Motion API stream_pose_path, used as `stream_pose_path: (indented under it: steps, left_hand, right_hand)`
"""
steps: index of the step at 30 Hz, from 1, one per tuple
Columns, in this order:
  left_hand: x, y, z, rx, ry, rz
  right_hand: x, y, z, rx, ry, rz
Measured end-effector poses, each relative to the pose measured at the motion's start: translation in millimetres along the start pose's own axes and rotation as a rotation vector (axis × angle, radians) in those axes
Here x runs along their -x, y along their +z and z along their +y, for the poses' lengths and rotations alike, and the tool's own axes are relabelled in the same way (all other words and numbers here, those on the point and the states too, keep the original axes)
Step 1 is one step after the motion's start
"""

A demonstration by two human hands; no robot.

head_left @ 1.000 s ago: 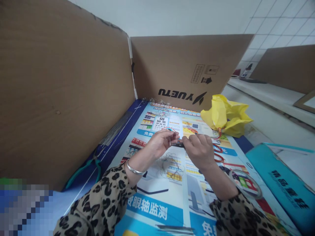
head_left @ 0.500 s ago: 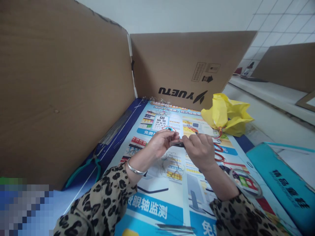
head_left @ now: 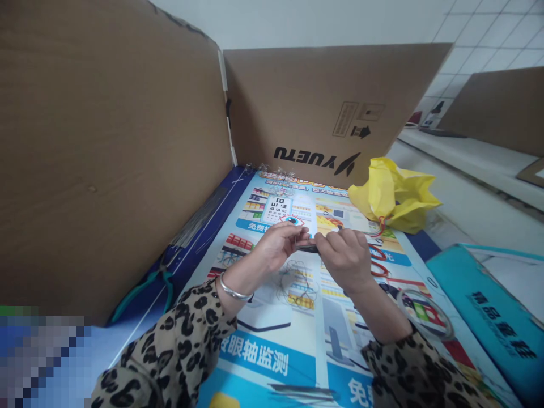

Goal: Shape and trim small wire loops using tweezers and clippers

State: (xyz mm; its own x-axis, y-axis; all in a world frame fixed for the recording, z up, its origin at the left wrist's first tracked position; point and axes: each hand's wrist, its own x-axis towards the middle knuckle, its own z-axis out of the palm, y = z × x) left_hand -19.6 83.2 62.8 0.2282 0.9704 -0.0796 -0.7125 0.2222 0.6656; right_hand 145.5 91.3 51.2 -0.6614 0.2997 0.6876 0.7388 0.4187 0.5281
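Note:
Fingers of my left hand [head_left: 276,246] are pinched together at the tips, around something too thin to make out clearly, perhaps wire. A silver bangle circles that wrist. My right hand [head_left: 345,258] is closed around a tool, and its dark, narrow jaws [head_left: 306,248] point at my left fingertips. They look like pliers, but the fist hides the handles. Both hands are close together over a printed poster [head_left: 272,317]. Below them lies a loose tangle of thin wire [head_left: 296,286].
Teal-handled pliers [head_left: 162,272] and straight wires [head_left: 198,221] lie left. Cardboard panels [head_left: 297,102] stand left and behind. Rightward are a yellow bag [head_left: 376,195], red loops [head_left: 379,268], a wire coil [head_left: 447,326] and a teal box [head_left: 476,300]. Dark strips [head_left: 301,392] lie in front.
The camera view has shifted slightly. Both hands keep nearly the same pose, with the tool's jaws still at my left fingertips.

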Motion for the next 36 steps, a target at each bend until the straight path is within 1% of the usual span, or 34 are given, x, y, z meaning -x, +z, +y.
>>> stream_pose_path:
  steps: [9,15,19,23,27,32,34,36]
  left_hand:
    - [1,1.3,2,-0.051,0.019,0.05]
    - [3,0.6,4,-0.211,0.095,0.044]
    - [1,-2.2,5,-0.376,0.181,-0.006]
    - [-1,-5.5,7,-0.584,0.254,-0.05]
    - [-2,-8.1,10,-0.795,0.298,-0.117]
    - [-3,-10.7,13,-1.1,0.453,-0.208]
    - [-3,-10.3,14,-1.182,0.508,-0.244]
    - [-2,-9.3,14,-1.235,0.54,-0.276]
  right_hand:
    - [0,-1,1,-0.006,-0.008,-0.017]
    - [1,1,-2,-0.012,0.013,-0.064]
    - [1,4,-3,-0.062,0.028,-0.119]
    - [0,5,-2,-0.128,0.049,-0.205]
    - [0,5,-3,-0.195,0.067,-0.353]
    - [-2,3,-5,-0.233,0.103,-0.518]
    - [-4,2,-5,-0.249,0.122,-0.586]
    - [-4,2,-4,-0.257,0.138,-0.626]
